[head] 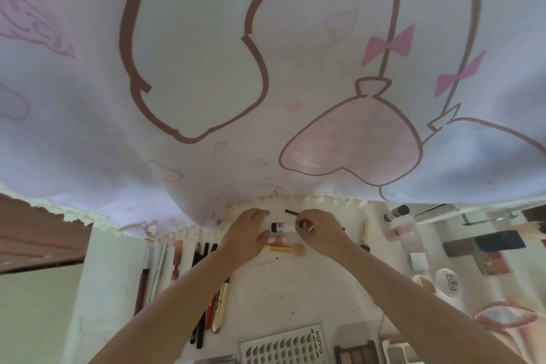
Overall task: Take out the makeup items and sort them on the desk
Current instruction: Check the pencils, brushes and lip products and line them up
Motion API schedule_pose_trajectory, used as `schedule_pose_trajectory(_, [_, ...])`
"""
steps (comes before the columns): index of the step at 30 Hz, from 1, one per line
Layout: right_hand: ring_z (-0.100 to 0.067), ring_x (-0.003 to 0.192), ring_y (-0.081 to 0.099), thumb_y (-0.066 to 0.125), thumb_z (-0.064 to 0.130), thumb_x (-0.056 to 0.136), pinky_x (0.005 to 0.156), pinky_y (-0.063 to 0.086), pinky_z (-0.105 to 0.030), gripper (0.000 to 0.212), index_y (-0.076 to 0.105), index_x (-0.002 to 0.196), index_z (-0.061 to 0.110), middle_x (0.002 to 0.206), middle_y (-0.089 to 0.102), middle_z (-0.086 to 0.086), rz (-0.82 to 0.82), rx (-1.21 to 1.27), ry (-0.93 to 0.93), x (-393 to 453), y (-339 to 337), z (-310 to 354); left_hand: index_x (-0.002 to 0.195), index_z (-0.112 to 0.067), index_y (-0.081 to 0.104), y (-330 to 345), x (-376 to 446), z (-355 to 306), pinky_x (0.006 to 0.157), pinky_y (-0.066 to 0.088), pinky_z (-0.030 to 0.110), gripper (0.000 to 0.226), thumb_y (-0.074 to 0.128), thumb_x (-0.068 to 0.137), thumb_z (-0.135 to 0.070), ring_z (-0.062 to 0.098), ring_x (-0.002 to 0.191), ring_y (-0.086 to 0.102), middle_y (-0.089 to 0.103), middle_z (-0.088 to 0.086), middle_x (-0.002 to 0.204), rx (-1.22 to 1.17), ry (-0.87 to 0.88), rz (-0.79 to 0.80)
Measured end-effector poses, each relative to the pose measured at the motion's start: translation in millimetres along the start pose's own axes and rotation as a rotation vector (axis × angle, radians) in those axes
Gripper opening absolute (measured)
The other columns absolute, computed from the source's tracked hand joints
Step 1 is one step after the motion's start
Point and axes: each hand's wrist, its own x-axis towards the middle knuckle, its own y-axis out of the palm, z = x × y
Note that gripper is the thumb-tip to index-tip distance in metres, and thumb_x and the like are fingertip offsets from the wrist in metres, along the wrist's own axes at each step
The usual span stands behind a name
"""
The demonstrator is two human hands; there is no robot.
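Note:
A small white bottle with a black cap (283, 227) lies on its side on the white desk (283, 284). My right hand (320, 229) pinches its right end with curled fingers. My left hand (246, 230) rests beside its black cap, fingers loosely bent, holding nothing I can make out. Just below the bottle lie a yellow brush (285, 249) and a pink item (277, 241). A row of pencils and lip tubes (204, 289) lies at the left, with a gold tube (221, 309) among them.
A large printed curtain (266, 68) hangs over the desk's far edge. At the right lie a dark-capped bottle (396, 213), a pink case (399, 232), a dark box (484, 242), a white compact (450, 284). At the front sit a lash tray (285, 346) and palettes (356, 352).

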Motion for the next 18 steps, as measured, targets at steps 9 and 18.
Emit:
schedule_pose_trajectory(9, [-0.006,0.042,0.048,0.038,0.016,0.095,0.043,0.037,-0.012,0.03,0.047,0.066,0.016,0.059,0.052,0.001,-0.127,0.522,0.115,-53,-53,7,0.081,-0.013,0.049,-27,-22,-78,0.062,0.043,0.017,0.018,0.04,0.097,-0.013,0.006,0.057,0.047,0.047,-0.002,0.067,-0.707,-0.021,-0.012])
schedule_pose_trajectory(18, [-0.011,0.047,0.03,0.036,0.017,0.097,0.051,0.025,-0.024,0.04,0.028,0.058,0.014,0.053,0.031,0.0,-0.359,0.509,-0.012,-111,-68,14,0.059,-0.017,0.027,-32,-76,-135,0.047,0.026,0.013,0.043,0.024,0.1,-0.028,0.002,0.04,0.025,0.028,-0.007,0.049,-0.855,-0.007,-0.058])
